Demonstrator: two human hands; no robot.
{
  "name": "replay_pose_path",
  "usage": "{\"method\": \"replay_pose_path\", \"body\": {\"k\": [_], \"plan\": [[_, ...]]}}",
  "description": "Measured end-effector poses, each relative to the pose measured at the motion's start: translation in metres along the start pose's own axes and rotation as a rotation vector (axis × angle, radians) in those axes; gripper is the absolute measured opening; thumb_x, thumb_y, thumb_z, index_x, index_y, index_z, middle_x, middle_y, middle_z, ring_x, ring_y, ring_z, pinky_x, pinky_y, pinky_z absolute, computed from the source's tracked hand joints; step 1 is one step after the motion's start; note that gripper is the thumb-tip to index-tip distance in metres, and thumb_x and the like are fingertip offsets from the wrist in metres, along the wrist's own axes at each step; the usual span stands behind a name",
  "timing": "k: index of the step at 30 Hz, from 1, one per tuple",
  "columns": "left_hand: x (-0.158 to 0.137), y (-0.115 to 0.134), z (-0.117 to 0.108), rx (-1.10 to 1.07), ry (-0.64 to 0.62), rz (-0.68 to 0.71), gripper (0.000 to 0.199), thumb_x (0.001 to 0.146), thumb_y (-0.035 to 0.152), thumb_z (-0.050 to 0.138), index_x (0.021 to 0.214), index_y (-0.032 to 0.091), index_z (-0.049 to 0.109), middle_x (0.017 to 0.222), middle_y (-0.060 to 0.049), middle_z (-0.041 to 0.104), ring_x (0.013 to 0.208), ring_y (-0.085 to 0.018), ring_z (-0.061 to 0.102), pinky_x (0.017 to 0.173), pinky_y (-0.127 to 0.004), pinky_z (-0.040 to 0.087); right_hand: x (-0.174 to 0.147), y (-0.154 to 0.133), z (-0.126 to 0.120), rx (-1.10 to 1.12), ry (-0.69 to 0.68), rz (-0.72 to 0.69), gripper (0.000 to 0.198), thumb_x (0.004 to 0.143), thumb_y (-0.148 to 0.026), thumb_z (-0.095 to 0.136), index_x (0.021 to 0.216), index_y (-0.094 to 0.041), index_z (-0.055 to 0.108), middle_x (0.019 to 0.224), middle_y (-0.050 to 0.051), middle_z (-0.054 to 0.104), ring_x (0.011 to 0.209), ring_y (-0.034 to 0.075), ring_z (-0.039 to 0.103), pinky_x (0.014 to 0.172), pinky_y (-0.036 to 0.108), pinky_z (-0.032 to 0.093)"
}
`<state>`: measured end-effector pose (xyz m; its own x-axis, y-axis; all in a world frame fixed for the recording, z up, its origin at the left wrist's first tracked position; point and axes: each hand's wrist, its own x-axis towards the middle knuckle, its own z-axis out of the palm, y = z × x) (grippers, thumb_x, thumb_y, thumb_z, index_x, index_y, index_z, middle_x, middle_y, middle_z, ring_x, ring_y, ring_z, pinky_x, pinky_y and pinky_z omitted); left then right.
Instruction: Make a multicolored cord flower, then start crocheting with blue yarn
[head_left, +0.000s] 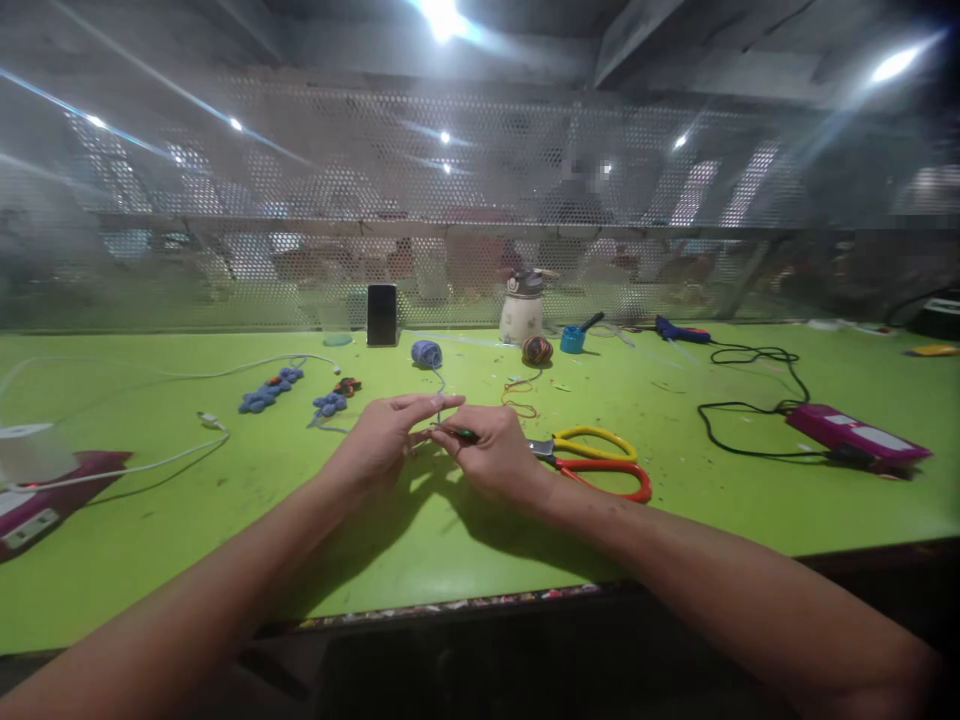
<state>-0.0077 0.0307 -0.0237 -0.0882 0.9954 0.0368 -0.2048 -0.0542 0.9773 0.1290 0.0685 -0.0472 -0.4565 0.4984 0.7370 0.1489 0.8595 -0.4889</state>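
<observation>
Near the middle of the table, my left hand (382, 435) is closed on blue yarn, with its index finger stretched out. The strand runs back to a blue yarn ball (427, 353). Pinched in my right hand (491, 445) is a crochet hook (466, 434) with a green handle, its tip meeting my left fingers. The small work between my fingertips is mostly hidden. Scissors (600, 465) with yellow and red handles lie just right of my right hand. Two blue crocheted pieces, one longer (270, 390) and one shorter (330, 403), lie to the left.
A dark multicoloured yarn ball (537, 350), a blue pot (572, 340), a phone (382, 315) and a pale bottle (521, 308) stand at the back. Magenta power strips (855, 437) lie on both sides, with a white cable (172, 465) at left. A blue glue gun (681, 331) rests back right.
</observation>
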Motion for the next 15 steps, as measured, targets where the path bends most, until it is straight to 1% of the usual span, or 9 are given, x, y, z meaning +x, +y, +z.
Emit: {"method": "replay_pose_path", "body": {"k": [3,8,11,15], "plan": [[0.0011,-0.0014,-0.0009,0.027,-0.001,0.014,0.015,0.070,0.027,0.071,0.081,0.018,0.076,0.088,-0.009,0.073,0.081,-0.020,0.062,0.071,-0.028,0.044,-0.0007,0.0006,0.0014,0.001,-0.017,-0.008,0.024,0.079,-0.013,0.057,0.055,-0.014,0.058,0.052,-0.001,0.050,0.050,0.009,0.040,0.051,0.024,0.033],[0.0011,0.0002,0.0004,0.015,-0.014,0.019,0.013,0.072,0.026,0.070,0.079,0.017,0.075,0.084,-0.008,0.073,0.066,-0.015,0.059,0.058,-0.025,0.041,-0.0017,0.0008,0.0028,0.010,-0.038,-0.043,0.020,0.080,-0.014,0.056,0.061,-0.015,0.063,0.057,0.001,0.060,0.053,0.010,0.048,0.054,0.024,0.038],[-0.0003,0.0027,0.0018,-0.015,0.003,-0.013,0.013,0.070,0.024,0.070,0.075,0.014,0.075,0.080,-0.009,0.072,0.063,-0.014,0.058,0.056,-0.024,0.040,-0.0022,0.0007,0.0015,-0.061,-0.092,-0.083,0.017,0.078,-0.012,0.055,0.064,-0.015,0.063,0.061,0.003,0.064,0.056,0.011,0.051,0.056,0.024,0.039],[-0.0029,0.0063,0.0038,-0.027,0.005,-0.067,0.011,0.067,0.022,0.072,0.071,0.012,0.074,0.078,-0.010,0.071,0.067,-0.017,0.060,0.057,-0.025,0.043,-0.0039,0.0000,-0.0007,-0.221,-0.183,-0.126,0.015,0.073,-0.007,0.054,0.066,-0.015,0.063,0.065,0.004,0.066,0.059,0.013,0.054,0.056,0.025,0.038]]}}
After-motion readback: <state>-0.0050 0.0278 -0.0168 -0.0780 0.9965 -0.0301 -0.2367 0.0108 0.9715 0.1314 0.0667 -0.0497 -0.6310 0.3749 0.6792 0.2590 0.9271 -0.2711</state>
